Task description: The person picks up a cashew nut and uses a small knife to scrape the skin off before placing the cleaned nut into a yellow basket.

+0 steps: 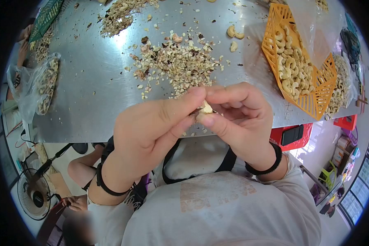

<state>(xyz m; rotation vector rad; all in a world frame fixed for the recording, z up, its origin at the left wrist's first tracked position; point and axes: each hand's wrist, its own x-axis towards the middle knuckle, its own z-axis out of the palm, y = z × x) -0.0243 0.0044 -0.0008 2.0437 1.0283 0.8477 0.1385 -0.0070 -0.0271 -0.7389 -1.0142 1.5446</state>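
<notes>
Between the fingertips of both hands is a small pale cashew piece (206, 108), held over the near edge of the metal table (94, 98). My left hand (156, 119) pinches it from the left, thumb and forefinger closed. From the right, my right hand (238, 115) holds it between thumb and forefinger, the other fingers curled behind. Just beyond the hands lies a heap of pale and brown chips (178, 61). A few whole cashews (235, 33) rest further back. An orange basket (270, 45) of cashews (293, 69) stands to the right.
A clear bag of pieces (48, 84) lies at the left, a plastic bag (317, 28) over the basket. Another crumb pile (121, 18) and a green basket (47, 18) are at the far left. Below are a fan (35, 194), a seated person's knee (80, 170) and a phone (292, 135) on red.
</notes>
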